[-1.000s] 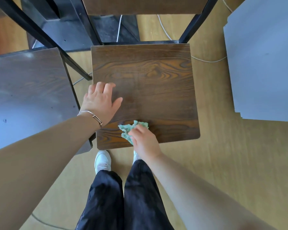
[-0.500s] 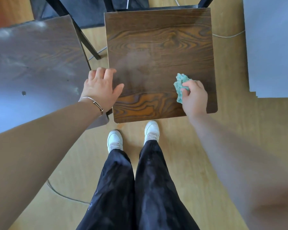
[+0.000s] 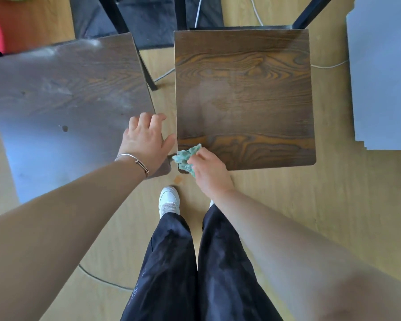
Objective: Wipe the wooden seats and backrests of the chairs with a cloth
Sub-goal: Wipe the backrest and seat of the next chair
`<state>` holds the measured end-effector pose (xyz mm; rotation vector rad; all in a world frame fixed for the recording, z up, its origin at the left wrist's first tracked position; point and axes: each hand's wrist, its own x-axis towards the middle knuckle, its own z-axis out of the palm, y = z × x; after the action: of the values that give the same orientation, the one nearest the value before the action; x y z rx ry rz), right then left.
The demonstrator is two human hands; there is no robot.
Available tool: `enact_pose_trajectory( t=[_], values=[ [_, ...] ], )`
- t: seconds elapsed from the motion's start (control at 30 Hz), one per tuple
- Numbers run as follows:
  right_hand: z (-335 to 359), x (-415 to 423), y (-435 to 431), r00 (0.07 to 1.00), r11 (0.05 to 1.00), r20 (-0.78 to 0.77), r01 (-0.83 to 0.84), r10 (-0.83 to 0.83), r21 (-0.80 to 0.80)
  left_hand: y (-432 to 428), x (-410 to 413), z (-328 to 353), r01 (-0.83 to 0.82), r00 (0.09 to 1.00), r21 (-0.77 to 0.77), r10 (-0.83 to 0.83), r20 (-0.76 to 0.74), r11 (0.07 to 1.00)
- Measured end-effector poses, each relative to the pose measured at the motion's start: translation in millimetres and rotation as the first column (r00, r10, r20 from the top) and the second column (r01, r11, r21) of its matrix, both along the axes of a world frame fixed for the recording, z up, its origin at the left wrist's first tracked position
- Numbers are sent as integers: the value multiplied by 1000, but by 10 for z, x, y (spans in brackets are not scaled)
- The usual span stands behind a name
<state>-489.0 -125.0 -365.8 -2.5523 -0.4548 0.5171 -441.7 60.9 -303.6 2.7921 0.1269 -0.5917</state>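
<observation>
A dark wooden chair seat (image 3: 243, 93) lies below me, right of centre. My right hand (image 3: 210, 172) is shut on a crumpled green cloth (image 3: 186, 158) pressed against the seat's near left corner. A second wooden seat (image 3: 63, 100), dusty and glaring, stands to the left. My left hand (image 3: 146, 141) rests with fingers spread on that seat's near right corner, beside the gap between the two chairs. A thin bracelet circles the left wrist.
Black metal chair legs (image 3: 146, 72) and white cables (image 3: 326, 65) cross the wooden floor behind the seats. A grey board (image 3: 384, 77) lies at the right. My white shoe (image 3: 169, 201) and dark trousers stand just before the chairs. A dark cable (image 3: 102, 280) runs on the floor at lower left.
My right hand has swept the cloth from the seat's right side back to its near left corner. My left hand has come off the right seat's edge onto the left seat's corner.
</observation>
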Motion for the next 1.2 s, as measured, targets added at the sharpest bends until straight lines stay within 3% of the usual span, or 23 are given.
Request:
enact_pose_trajectory(
  t=[0.17,0.3,0.4,0.47,0.63,0.8,0.93,1.07,1.2],
  values=[
    [114,1028,-796,889,915,216,398,-403,67,-7,145,-8,-6,1000,-4,6,29,1000],
    [11,1721,-1144,850,851,178,516,-495,-99,-51,320,-60,-31,999,-13,31,30,999],
    [-93,1792,-955,838,835,130,542,-529,-96,-58,395,-84,-48,998,-26,48,31,999],
    [-109,1694,-717,865,866,97,498,-492,-42,-46,409,-95,-53,998,-22,53,21,998],
    [-105,1097,-184,974,974,62,215,-220,73,26,354,-101,-63,998,-1,63,3,998],
    [-58,209,-42,991,991,23,-130,129,37,16,215,-110,-65,998,-10,64,-27,998],
    [-94,123,-107,991,989,13,-136,135,55,-68,129,-125,-12,999,18,13,-45,1000],
    [-37,226,-705,987,990,73,140,-141,25,-182,152,-114,27,998,25,-26,-52,999],
    [33,446,-1704,838,847,185,529,-513,-47,-359,224,-122,79,996,18,-78,-51,997]
  ],
)
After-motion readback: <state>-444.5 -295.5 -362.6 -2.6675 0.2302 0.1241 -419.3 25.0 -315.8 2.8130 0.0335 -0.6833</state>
